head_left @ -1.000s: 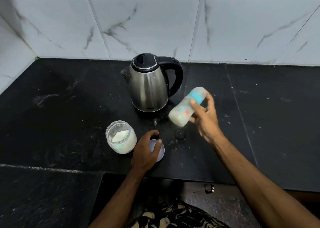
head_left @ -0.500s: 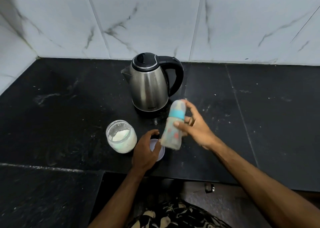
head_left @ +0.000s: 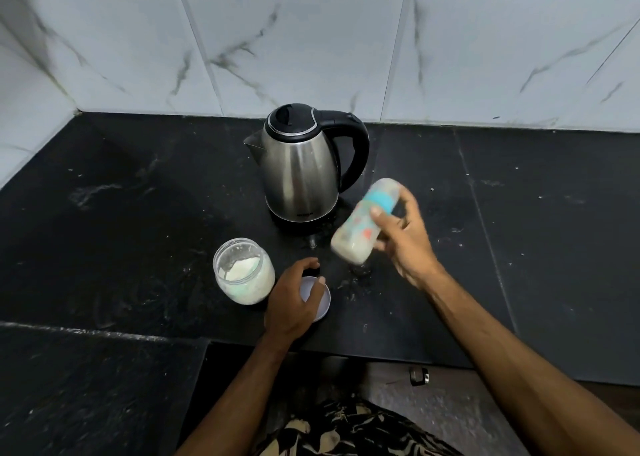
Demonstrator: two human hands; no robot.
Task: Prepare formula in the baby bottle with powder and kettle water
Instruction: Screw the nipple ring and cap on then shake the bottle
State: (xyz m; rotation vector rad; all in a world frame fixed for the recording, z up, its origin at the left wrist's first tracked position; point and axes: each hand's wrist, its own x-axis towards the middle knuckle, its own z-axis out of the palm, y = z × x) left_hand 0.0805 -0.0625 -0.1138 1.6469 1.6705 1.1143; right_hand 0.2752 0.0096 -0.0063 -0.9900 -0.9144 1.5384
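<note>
Black stone makes up the counter (head_left: 121,213), and everything sits around the kettle (head_left: 300,165) on it. Nearest me, in front of the kettle and slightly to its left, the left hand (head_left: 294,303) lies palm down over a pale lid (head_left: 320,301), fingers curled on its rim; whether it grips or merely rests there I cannot tell. Just left of that hand stands the open jar (head_left: 244,272), part full of white powder, close beside the lid but apart from it. To the right of the kettle's base, the right hand (head_left: 405,244) is wrapped around the bottle (head_left: 363,229), held clear of the counter and tilted, its blue collar and cap end up toward the kettle's handle, its base down toward the counter. Milky liquid fills the lower part of the bottle, which is blurred. Behind it the kettle stands upright, lid closed, spout left, black handle right. Beyond the kettle rises a white marbled tile wall (head_left: 311,40).
</note>
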